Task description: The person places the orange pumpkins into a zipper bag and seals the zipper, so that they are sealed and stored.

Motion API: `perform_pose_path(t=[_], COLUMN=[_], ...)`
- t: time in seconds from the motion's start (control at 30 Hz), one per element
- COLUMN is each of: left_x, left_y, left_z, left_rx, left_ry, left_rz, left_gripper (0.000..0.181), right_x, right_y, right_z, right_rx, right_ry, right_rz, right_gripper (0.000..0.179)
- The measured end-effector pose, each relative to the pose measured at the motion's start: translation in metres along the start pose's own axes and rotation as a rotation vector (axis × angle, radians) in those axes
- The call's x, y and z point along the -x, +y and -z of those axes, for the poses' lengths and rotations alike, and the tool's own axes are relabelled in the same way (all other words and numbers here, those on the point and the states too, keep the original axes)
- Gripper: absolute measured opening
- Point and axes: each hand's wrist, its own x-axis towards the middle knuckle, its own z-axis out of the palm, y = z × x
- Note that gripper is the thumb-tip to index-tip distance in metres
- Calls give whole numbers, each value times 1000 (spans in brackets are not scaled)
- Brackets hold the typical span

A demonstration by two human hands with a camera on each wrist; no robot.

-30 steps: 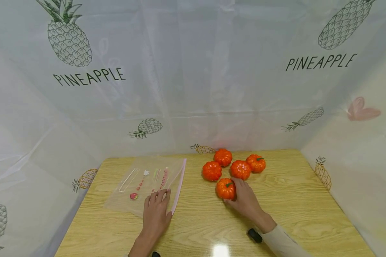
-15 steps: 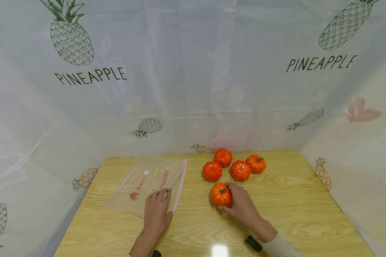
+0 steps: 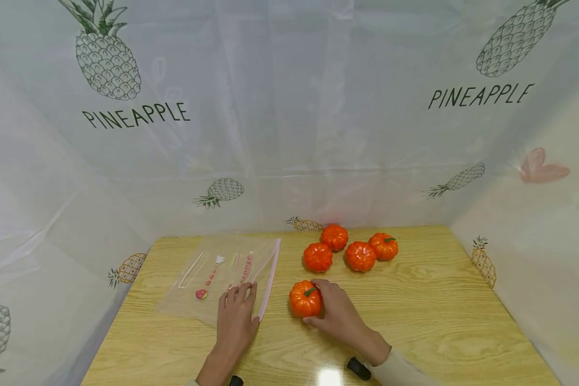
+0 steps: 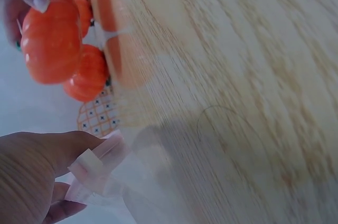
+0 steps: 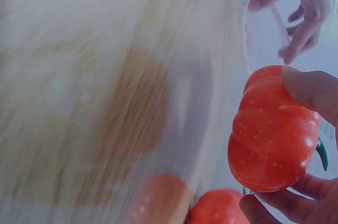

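My left hand [image 3: 236, 319] lies over the right side of a clear zip bag [image 3: 200, 273] with strawberry prints. In the left wrist view, thumb and fingers hold the bag's pink zip edge [image 4: 108, 152], near a pale slider [image 4: 87, 165]. Right of the bag, my right hand [image 3: 340, 313] grips a small orange pumpkin [image 3: 305, 299] with a green stem. The right wrist view shows the thumb on one side of that pumpkin [image 5: 274, 129] and fingers on the other. It appears raised off the table.
Several more orange pumpkins [image 3: 360, 256] sit grouped towards the back of the wood-grain table [image 3: 444, 300]. A white sheet [image 3: 289, 134] printed with pineapples hangs behind the table and along both sides.
My right hand has carried the pumpkin left and nearer to me, away from the others and towards the bag. The left hand and the bag have hardly moved.
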Motion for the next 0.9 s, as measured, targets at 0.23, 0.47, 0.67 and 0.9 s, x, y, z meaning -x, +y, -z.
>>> perform_pose_path(t=[0.23,0.47,0.67,0.9], left_x=[0,-1,-2,-3], left_y=[1,2,2,3], left_z=[1,1,1,1], left_rx=[2,4,9,10], left_ry=[-22,-45,-40,-32], left_rz=[13,22,26,36], left_gripper=[78,79,81,80], right_x=[-11,-24,-32,-40], right_y=[-11,-23,-28,-33], right_z=[-15,-25,-32,-40], right_rx=[-23,-5,24,35], right_ry=[-26,-8,-10,-23], right_rz=[40,89,95,99], right_gripper=[83,82,82,82])
